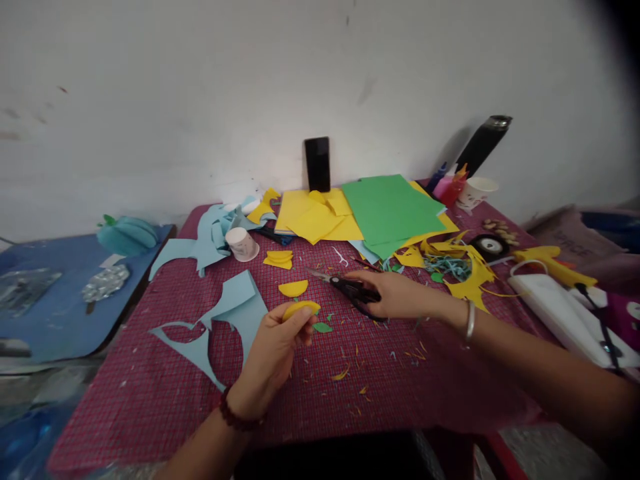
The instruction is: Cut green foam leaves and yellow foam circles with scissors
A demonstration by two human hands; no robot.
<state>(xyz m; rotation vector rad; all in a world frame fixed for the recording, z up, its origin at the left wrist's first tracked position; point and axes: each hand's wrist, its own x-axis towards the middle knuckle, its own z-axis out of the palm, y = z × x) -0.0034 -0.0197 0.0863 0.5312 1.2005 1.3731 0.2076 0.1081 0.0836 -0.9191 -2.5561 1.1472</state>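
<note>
Pinched between the fingers of my left hand (273,350) is a folded yellow paper piece (301,308) with a curved edge. My right hand (395,293) grips a pair of black-handled scissors (345,287), whose blades point left, apart from the paper. Just beyond the held piece lies a yellow half-round paper (293,288). Farther back sits a small stack of similar yellow pieces (279,259). A green paper leaf (323,327) rests beside my left fingertips. Small yellow paper scraps (341,373) are scattered over the red checked cloth (300,407).
Green sheets (395,213) and yellow sheets (320,220) lie at the back, before a phone (318,163) leaning on the wall. Blue offcuts (235,307) and a paper cup (242,244) stand left. At right are yellow offcuts (473,273), a glue gun (555,263), a white power strip (560,313) and a black flask (483,147).
</note>
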